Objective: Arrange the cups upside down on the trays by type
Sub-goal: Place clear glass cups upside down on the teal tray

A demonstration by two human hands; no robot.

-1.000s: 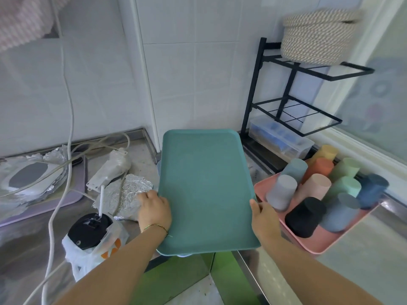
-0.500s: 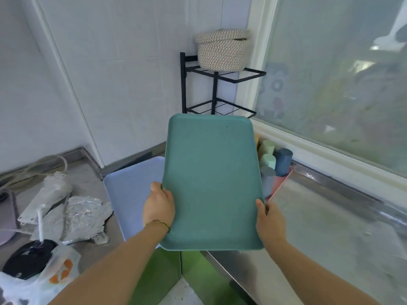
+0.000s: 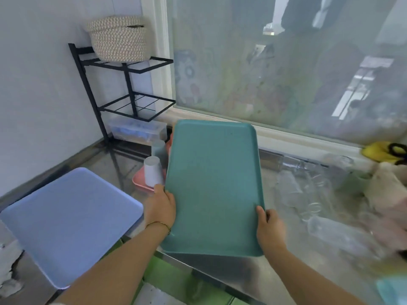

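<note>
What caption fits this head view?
A green tray gripped by the left hand and right hand, beside a blue tray.

Just one head cam, looking forward and down at the counter (image 3: 286, 256) corner by the window (image 3: 286, 62) (pretty close, arm's reach).

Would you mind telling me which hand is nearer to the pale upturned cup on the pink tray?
Left. The left hand grips the green tray by its left edge, right beside the cup; the right hand grips the opposite edge, across the tray from it.
</note>
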